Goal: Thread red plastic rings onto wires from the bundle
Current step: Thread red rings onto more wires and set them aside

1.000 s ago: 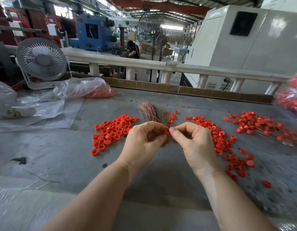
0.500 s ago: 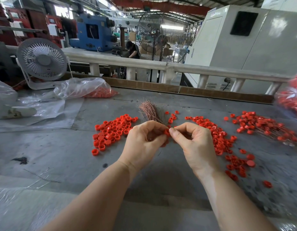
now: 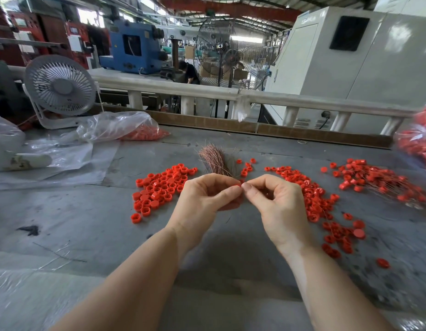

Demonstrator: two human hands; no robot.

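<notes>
Plainly, hands: the left hand [image 3: 202, 201] and right hand [image 3: 278, 206] meet at the fingertips above the table [image 3: 63, 223], near its middle, so the small work sits straight under the eyes.
Left hand: fingers curled round the wire bundle [image 3: 213, 158], whose loose ends fan up and away on the far side; thumb and forefinger also pinch at the meeting point, likely to steady one wire.
Right hand: thumb and forefinger pinch narrowly at a red ring [image 3: 238, 185], only a sliver of which shows; I judge it is being fed onto a wire, though the wire tip is too fine to see.
Loose rings: a heap [image 3: 161, 187] lies just left of the hands and a longer scatter [image 3: 317, 201] just right, both within easy reach.
Finished work: far right, a pile of rings on wires [image 3: 379, 182] lies well apart from the loose stock, seemingly to keep done from undone.
Surface: grey, worn, with clear plastic sheeting at the left and a plastic bag [image 3: 121, 127] of rings at the far left.
Room: a small white fan [image 3: 60, 88] at the table's far left, a rail [image 3: 231, 94] behind, then a tall pedestal fan and factory machines.
</notes>
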